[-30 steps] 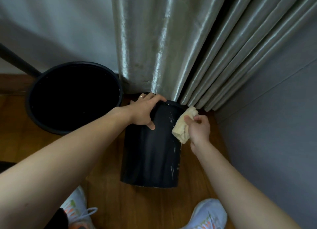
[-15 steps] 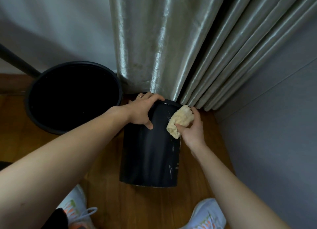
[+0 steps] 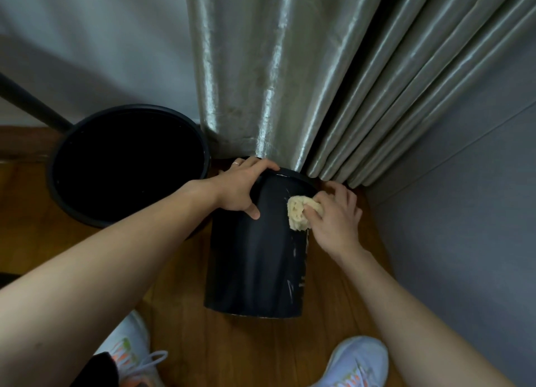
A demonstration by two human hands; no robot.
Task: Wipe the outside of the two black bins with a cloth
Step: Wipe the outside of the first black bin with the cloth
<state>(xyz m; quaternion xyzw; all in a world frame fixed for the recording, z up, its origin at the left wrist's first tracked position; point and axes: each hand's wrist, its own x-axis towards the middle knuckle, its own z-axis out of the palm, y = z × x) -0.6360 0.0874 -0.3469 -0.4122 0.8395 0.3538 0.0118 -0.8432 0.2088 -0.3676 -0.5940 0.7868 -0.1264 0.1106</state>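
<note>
My left hand (image 3: 240, 187) grips the near bin (image 3: 255, 250) at its rim; it feels light and tippy. Right hand (image 3: 333, 215) bunches the soft cloth (image 3: 298, 215) against its upper right side.

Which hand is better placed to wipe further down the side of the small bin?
Probably the right hand: it presses the cloth on the bin. The left hand grips its rim.
</note>
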